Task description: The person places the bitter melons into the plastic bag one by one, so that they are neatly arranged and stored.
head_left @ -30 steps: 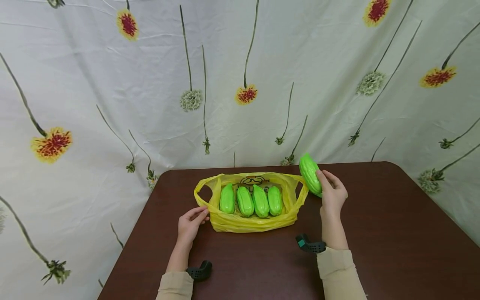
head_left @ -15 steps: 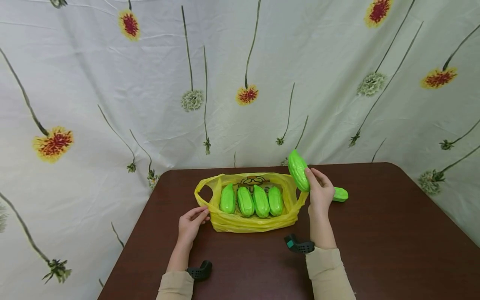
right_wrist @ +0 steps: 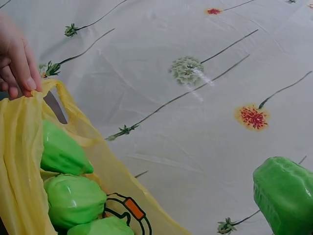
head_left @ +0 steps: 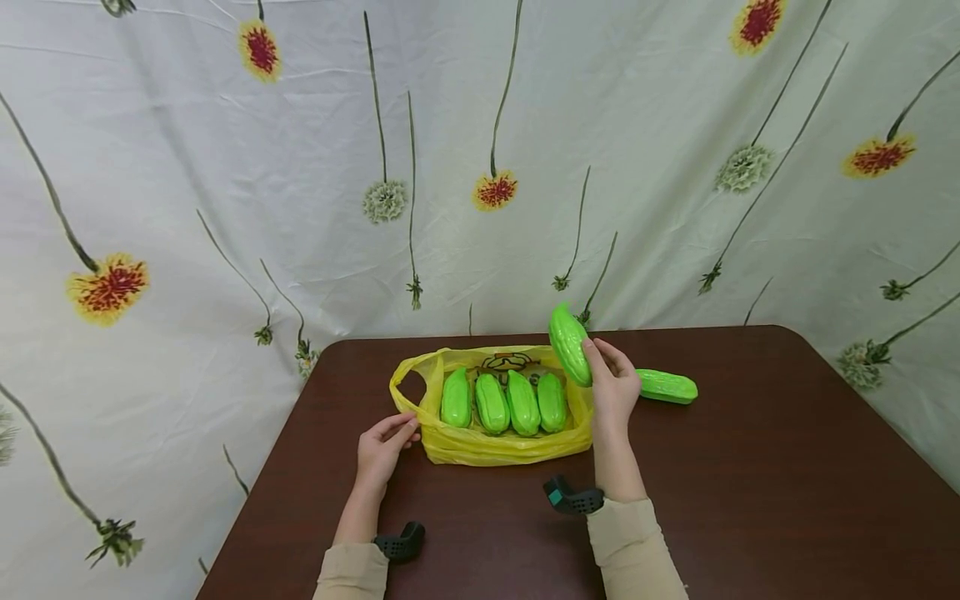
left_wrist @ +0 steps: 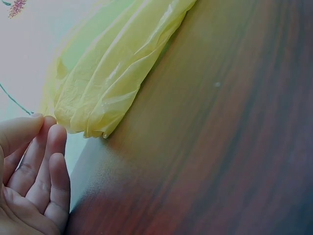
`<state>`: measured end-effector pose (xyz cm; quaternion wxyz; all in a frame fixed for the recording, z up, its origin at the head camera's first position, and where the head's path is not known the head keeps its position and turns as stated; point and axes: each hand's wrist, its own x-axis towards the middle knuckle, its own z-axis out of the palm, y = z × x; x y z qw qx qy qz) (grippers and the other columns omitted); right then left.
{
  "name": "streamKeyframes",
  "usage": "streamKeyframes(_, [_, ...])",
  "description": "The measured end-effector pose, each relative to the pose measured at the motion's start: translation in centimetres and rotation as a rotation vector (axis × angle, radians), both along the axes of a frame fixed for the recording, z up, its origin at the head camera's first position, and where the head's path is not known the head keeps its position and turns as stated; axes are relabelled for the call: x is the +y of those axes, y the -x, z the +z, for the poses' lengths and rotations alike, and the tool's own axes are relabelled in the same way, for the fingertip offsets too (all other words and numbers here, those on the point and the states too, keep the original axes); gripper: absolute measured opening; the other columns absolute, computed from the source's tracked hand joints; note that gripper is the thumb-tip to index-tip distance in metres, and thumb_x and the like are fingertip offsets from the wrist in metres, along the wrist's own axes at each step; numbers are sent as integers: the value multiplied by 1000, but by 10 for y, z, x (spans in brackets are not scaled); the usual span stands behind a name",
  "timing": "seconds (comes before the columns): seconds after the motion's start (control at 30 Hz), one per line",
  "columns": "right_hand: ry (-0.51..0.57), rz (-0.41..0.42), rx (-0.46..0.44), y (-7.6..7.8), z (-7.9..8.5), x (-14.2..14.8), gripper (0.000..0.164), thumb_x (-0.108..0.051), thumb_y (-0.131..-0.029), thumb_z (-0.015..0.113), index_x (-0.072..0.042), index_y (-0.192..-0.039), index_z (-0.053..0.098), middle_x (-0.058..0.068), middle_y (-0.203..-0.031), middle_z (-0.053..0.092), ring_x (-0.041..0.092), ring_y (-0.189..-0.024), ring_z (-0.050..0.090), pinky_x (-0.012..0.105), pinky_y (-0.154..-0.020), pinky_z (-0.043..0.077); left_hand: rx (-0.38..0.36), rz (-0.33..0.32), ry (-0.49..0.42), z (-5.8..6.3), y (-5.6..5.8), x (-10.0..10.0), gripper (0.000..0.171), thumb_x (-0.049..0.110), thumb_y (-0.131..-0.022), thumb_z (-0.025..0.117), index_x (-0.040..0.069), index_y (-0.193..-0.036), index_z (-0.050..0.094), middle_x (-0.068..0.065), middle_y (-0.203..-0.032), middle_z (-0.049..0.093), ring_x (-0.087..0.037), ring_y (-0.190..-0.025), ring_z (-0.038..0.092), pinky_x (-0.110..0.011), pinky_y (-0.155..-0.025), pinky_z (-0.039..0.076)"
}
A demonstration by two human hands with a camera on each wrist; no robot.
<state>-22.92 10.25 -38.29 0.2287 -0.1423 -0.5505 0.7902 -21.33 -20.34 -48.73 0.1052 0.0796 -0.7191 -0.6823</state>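
Note:
My left hand [head_left: 381,450] pinches the left handle edge of a yellow plastic bag [head_left: 495,452] between thumb and fingertips. In the left wrist view, the bag's thin film [left_wrist: 110,81] runs from those fingertips. Several bright green bitter melons [head_left: 491,404] lie side by side inside the open bag. My right hand [head_left: 617,390] holds another bitter melon [head_left: 568,346] by its lower side, tilted, over the bag's right end. The right wrist view shows this held melon [right_wrist: 283,196] at the lower right, and the hand behind it is hidden there.
One more bitter melon [head_left: 669,387] lies on the dark brown table [head_left: 757,483], right of the bag and partly behind the right hand. A white flowered cloth [head_left: 450,125] hangs along the table's far edge. Each wrist wears a black band [head_left: 401,542].
My right hand has moved left with its bitter melon, from beside the bag to over its right end. The melon on the table has come into view behind it. The left hand has stayed put.

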Motion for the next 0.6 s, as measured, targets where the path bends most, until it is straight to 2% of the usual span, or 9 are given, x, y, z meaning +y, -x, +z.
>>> streamKeyframes(0.13, [4, 10, 8, 1, -3, -10, 40, -27, -84, 72, 0, -113, 65, 1, -97, 61, 13, -87, 58, 21, -73, 49, 2, 1, 0, 0, 0, 0, 24, 10, -87, 68, -3, -107, 68, -15, -95, 69, -13, -71, 67, -24, -67, 53])
streamKeyframes(0.37, [8, 17, -12, 2, -9, -28, 37, -27, -85, 71, -1, -112, 66, 3, -100, 62, 12, -87, 59, 21, -74, 49, -4, 3, 2, 0, -1, 0, 24, 10, -87, 67, -3, -107, 68, -19, -97, 68, -15, -73, 67, -24, -67, 52])
streamKeyframes(0.6, [-14, 21, -34, 4, -17, -45, 35, -25, -85, 71, -1, -111, 67, 5, -102, 64, 12, -88, 59, 21, -74, 48, -5, 1, 3, 1, -1, 0, 24, 10, -87, 67, -3, -108, 68, -10, -94, 70, -12, -72, 66, -25, -68, 53])
